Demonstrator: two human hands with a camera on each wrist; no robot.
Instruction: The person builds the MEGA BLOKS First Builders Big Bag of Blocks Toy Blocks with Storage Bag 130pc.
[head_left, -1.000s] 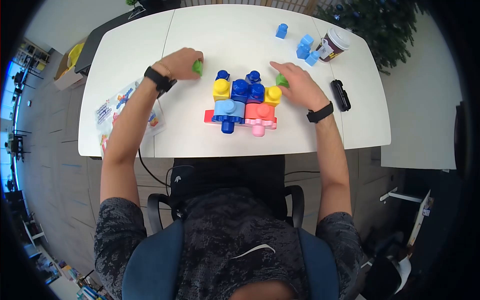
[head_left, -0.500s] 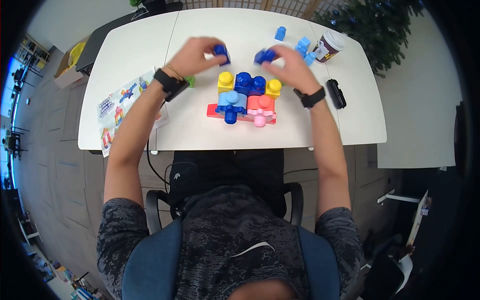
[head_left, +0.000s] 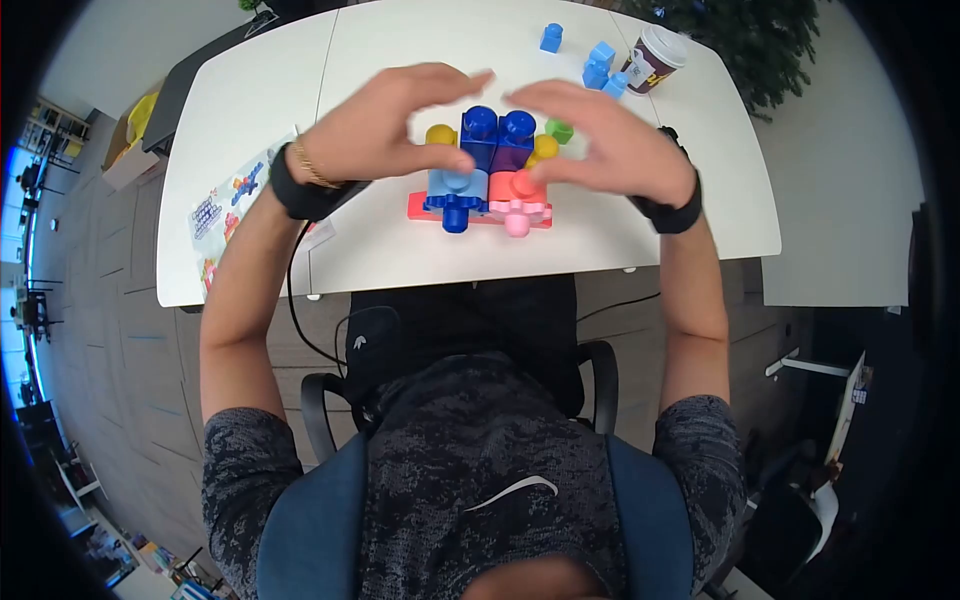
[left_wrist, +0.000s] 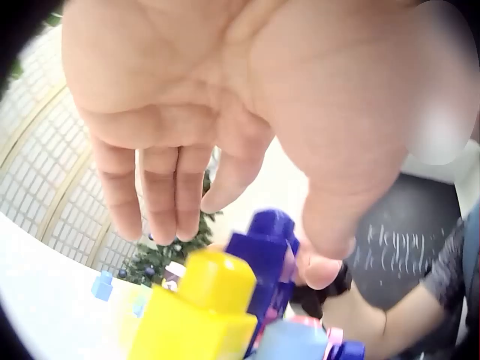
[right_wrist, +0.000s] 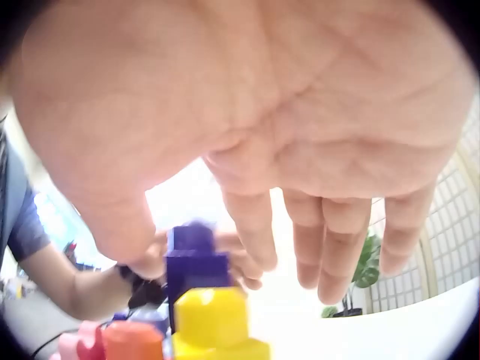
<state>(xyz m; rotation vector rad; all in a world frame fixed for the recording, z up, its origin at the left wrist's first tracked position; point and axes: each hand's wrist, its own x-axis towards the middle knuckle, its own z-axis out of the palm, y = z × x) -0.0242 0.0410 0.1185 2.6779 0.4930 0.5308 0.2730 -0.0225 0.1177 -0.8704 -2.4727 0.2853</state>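
A toy block build stands in front of me, with two dark blue blocks (head_left: 479, 140) rising at its middle. Yellow blocks (left_wrist: 199, 322) flank them, and light blue (head_left: 457, 186) and coral (head_left: 515, 187) blocks are at the front above a red base (head_left: 417, 206). My left hand (head_left: 375, 125) arches over the left side with spread fingers, thumb near the light blue block. On the other side my right hand (head_left: 615, 145) mirrors it, thumb over the coral block. Both palms show nothing held in the wrist views. A green block (head_left: 559, 131) shows beside the right yellow block (right_wrist: 214, 319).
Several light blue blocks (head_left: 597, 72) and a lidded paper cup (head_left: 655, 62) are at the back right. A black case (head_left: 669, 133) is partly hidden by the right hand. At the left lies a printed sheet (head_left: 207, 215).
My hands left the green blocks at the sides and each took a dark blue block. Now both hands hold nothing, are over the build, and the dark blue middle looks taller.
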